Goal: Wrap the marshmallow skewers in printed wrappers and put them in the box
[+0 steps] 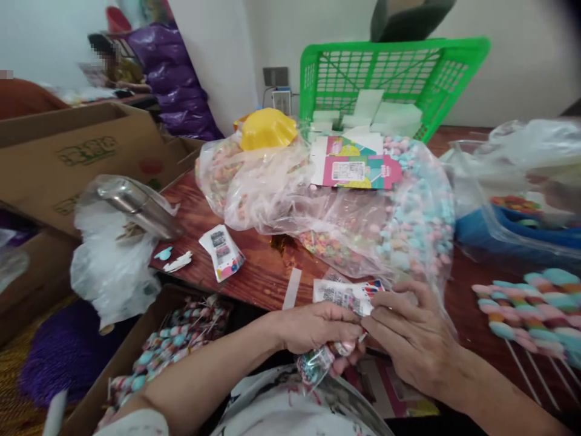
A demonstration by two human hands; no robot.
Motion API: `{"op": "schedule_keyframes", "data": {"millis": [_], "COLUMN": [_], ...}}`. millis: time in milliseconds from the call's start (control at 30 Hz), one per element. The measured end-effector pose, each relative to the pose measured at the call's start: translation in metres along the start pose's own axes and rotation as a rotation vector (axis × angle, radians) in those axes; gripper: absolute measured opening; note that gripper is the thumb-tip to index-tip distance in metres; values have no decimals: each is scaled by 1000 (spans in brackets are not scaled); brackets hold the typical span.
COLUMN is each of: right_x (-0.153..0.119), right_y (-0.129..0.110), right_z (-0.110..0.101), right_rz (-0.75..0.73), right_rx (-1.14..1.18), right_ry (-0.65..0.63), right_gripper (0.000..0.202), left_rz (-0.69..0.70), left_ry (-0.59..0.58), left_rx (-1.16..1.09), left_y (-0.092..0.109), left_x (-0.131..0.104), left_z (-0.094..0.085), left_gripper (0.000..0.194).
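Near the table's front edge, my left hand is closed around a small clear plastic bag of candy, with colourful pieces showing inside. My right hand bends over the bag's upper end, its fingertips pinching there beside my left thumb; the exact grip is partly hidden. Just behind my fingers lie printed labels with dark codes. Another stack of printed labels is farther left on the table, and a pale strip lies between.
Large clear bags of candy fill the table's middle, with a flat printed box on top. A green basket stands behind. Marshmallow sticks lie right; a carton of marshmallow sticks is at lower left. A steel flask leans left.
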State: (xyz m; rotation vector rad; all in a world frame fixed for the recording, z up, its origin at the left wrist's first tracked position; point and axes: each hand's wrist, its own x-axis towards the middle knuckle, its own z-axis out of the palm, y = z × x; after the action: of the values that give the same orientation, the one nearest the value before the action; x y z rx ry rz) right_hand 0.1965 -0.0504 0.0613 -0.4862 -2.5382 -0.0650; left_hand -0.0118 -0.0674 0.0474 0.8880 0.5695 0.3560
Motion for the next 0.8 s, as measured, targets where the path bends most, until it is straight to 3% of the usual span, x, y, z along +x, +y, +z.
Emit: {"op": "schedule_keyframes", "data": {"millis": [100, 200, 267, 333, 400, 500, 567, 633, 667, 800], "right_x": [12, 22, 29, 36, 43, 48, 48, 48, 48, 61], "right_y": [-2, -2, -4, -7, -10, -12, -12, -11, -12, -14], "right_z": [15, 30, 36, 36, 32, 28, 31, 38, 42, 57], "right_rz": [144, 310, 374, 342, 224, -3, -126, -158, -129, 63], "right_rx": [129, 351, 383, 233, 33, -33, 10, 85, 122, 252], "right_ry": [-52, -242, -302, -236, -124, -73, -102, -160, -204, -434], "right_gripper": [24, 30, 32, 29, 29, 30, 27, 27, 27, 24], "left_rz": [113, 291, 350, 337, 235, 6, -92, -120, -93, 242], "left_ry": [165, 387, 464, 498, 499, 340, 206, 159, 192, 488], "left_rx": [437, 1039, 1179, 993, 581, 49, -62, -35, 39, 700], "left_y": [1, -3, -6, -9, -10, -11, -13, -15, -16, -20], "left_x": [-14, -25, -28, -29, -31, -35, -39, -45, -49, -64], "left_z": [-2, -3, -6, -13, -20, -31, -35, -36, -36, -34], "left_gripper": [38, 19, 15, 19, 23, 25, 27, 29, 28, 21]}}
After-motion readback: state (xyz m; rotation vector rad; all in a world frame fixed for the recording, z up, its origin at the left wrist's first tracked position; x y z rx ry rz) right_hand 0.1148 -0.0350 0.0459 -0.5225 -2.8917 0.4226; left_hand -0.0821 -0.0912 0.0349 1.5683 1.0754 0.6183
